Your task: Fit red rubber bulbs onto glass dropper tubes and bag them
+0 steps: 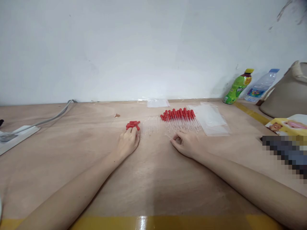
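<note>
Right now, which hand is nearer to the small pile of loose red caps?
Left. The left hand has its fingertips at the near edge of the red caps; the right hand is off to their right, past the row of clear tubes.

Behind the pale brown wood-grain tabletop point(148, 182), a scuffed bluish-white wall point(120, 48), dark-marked at upper right. Along the tabletop's near edge, glossy yellow tape point(107, 222) with white glare; toward its far right, another yellow strip point(251, 113). Across its near middle, soft shadow.

The right edge crops the bag point(284, 92) and pixelated object point(285, 155).
</note>
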{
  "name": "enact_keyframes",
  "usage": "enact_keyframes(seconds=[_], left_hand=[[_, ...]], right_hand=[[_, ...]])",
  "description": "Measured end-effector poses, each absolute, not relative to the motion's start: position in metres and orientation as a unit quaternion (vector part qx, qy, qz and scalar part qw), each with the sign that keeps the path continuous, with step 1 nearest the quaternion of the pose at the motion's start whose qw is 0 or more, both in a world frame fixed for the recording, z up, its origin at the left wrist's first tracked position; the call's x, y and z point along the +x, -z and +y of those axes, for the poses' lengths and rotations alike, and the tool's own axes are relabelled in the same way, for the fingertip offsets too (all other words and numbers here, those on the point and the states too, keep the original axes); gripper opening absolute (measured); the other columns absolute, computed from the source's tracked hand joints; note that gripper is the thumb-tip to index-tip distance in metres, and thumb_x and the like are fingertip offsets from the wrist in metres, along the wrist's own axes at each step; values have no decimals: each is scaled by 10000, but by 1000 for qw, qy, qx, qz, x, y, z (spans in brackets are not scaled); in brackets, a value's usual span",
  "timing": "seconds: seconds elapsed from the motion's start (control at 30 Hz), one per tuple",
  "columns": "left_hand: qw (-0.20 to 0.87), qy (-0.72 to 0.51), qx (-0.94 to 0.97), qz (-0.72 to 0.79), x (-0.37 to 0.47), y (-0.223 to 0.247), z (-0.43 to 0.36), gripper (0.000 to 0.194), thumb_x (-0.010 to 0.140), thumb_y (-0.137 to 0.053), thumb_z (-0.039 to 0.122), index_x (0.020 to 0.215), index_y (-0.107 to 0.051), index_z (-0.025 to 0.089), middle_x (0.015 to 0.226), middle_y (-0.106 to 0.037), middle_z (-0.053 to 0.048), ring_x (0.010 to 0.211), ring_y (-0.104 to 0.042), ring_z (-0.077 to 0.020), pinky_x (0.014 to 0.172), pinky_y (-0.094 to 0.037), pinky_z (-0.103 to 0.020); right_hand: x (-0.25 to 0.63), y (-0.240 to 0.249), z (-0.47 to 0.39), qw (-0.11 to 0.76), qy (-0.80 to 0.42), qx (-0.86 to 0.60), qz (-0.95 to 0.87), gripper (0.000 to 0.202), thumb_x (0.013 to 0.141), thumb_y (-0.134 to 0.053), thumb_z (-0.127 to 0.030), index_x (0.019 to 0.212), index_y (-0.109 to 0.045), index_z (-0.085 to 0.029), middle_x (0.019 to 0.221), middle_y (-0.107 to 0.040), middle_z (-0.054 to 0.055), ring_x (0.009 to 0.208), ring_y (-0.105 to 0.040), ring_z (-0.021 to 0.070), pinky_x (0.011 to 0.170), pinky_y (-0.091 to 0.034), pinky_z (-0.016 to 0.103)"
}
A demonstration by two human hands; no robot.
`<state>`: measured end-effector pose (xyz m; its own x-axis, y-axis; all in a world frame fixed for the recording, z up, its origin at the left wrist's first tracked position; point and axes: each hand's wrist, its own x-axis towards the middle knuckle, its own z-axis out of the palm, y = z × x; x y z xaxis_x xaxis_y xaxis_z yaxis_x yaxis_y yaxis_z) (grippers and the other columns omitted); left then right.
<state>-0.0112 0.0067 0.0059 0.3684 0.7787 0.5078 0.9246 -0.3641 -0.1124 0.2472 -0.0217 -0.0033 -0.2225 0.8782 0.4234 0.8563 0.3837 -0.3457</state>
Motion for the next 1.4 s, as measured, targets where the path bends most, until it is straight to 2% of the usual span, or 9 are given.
enact_keyframes(seconds=[0.13, 0.23, 0.33, 0.47, 0.6, 0.7, 0.87, 1.0, 1.4], left_hand=[[197, 201, -794, -539, -8, -11, 3, 149, 809, -398, 196, 777, -535, 145, 738, -581, -100, 596, -549, -203, 490, -356, -276], [204, 235, -823, -475, -4, -13, -4, 187, 831, -382, 209, 757, -541, 145, 725, -582, -88, 633, -558, -200, 542, -395, -288], [118, 265, -871, -396, 2, -11, -11, 162, 827, -422, 222, 824, -564, 145, 743, -588, -67, 688, -563, -182, 622, -437, -286], [9, 259, -895, -362, 9, -4, -14, 247, 812, -502, 283, 1006, -597, 163, 946, -590, -86, 846, -556, -190, 759, -467, -327], [23, 271, -893, -357, 10, 3, -5, 262, 793, -551, 366, 930, -670, 177, 1216, -482, -120, 1131, -439, -272, 931, -397, -438], [32, 303, -888, -344, 11, 6, 0, 207, 815, -534, 307, 875, -688, 182, 1235, -483, -110, 1194, -393, -272, 968, -371, -451], [-25, 368, -873, -320, 17, 4, -5, 169, 839, -508, 247, 911, -636, 163, 1095, -587, -91, 1093, -499, -200, 938, -412, -365], [-107, 346, -866, -344, 21, 2, -11, 170, 868, -460, 245, 957, -582, 167, 907, -647, -44, 839, -602, -143, 754, -473, -268], [-150, 343, -865, -333, 23, 0, -16, 175, 855, -487, 285, 899, -602, 161, 698, -619, -1, 605, -565, -96, 594, -432, -201]], right_hand=[[248, 6, -27, 267, 1, -554, -788, 139, 783, -514, -293, 705, -560, -187, 718, -578, 11, 625, -511, 133, 569, -333, 255], [246, 5, -29, 251, 29, -552, -794, 127, 796, -508, -280, 721, -552, -187, 737, -588, 24, 646, -512, 151, 562, -318, 268], [245, 3, -30, 240, 64, -546, -800, 124, 805, -508, -255, 717, -544, -176, 744, -592, 47, 672, -514, 168, 572, -312, 279], [244, 0, -32, 243, 82, -530, -808, 114, 815, -497, -229, 735, -541, -161, 760, -600, 62, 734, -525, 189, 639, -321, 293], [242, -6, -34, 260, 55, -540, -798, 111, 827, -472, -223, 767, -547, -168, 732, -604, 38, 715, -530, 172, 652, -309, 286], [240, -7, -34, 282, 28, -534, -796, 93, 821, -474, -223, 783, -546, -177, 685, -598, 20, 677, -528, 156, 649, -307, 278], [239, -6, -34, 323, -8, -487, -812, 104, 837, -437, -201, 777, -519, -176, 699, -609, 14, 652, -539, 136, 711, -324, 290], [237, -12, -38, 291, 18, -481, -827, 92, 823, -468, -213, 767, -536, -183, 700, -612, 24, 654, -542, 147, 668, -321, 283], [238, 10, -26, 353, -55, -377, -854, 114, 872, -415, -202, 849, -525, -182, 769, -614, 11, 698, -531, 128, 734, -337, 302]])
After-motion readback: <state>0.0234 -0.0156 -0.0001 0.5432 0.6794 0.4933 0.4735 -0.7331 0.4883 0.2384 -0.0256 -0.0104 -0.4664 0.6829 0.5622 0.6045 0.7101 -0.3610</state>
